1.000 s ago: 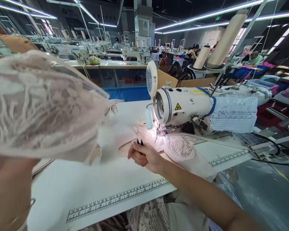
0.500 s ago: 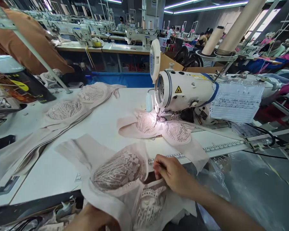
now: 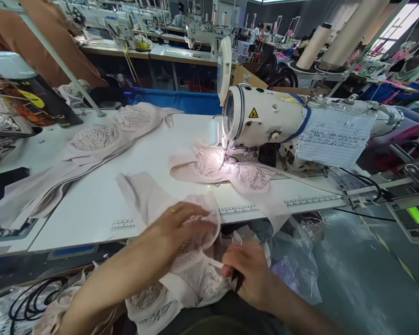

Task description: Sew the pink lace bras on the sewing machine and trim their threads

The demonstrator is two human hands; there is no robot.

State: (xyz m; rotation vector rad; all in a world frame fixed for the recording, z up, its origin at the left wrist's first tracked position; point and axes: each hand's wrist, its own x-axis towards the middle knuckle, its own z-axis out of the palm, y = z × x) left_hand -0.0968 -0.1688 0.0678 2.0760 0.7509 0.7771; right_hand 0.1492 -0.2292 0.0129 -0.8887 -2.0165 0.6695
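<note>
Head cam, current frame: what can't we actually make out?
All head view.
- Small dark tool in the right hand, mostly hidden by its fingers; type unclear.
- Left hand covers the pale pink lace garment piece; its grip underneath is hidden.
- White paper sheet on the white sewing machine: writing too small.
- Needle area: washed out by lamp glare.
- Grey control panel with green display: cut by right edge.

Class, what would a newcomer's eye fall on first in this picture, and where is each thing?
The white sewing machine stands right of centre on the white table, its lamp glaring on a pale pink lace piece under the needle. At the near edge, the left hand lies over another pale pink lace garment while the right hand pinches it.
</note>
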